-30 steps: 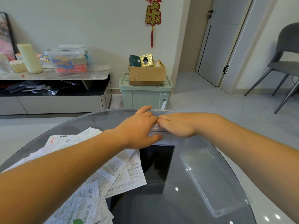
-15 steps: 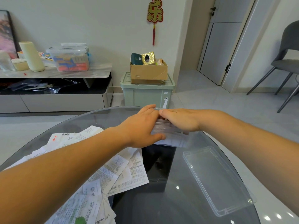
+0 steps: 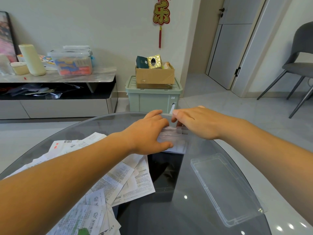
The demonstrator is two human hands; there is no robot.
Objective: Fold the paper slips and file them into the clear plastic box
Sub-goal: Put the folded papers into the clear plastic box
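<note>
Far desk (image 3: 169, 216) edge: clear plastic box (image 3: 175, 139), two-handed.
Wrapped by left grip (image 3: 149, 133); right grip (image 3: 197, 123) curled over its top.

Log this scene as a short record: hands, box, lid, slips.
left hand: grips the box, thumb on its near side
right hand: on the box's right end; grip unclear
box: lid off, far part of the table; white paper shows through it
lid: flat on the table, near right
slips: loose pile, near left, under the left forearm
</note>
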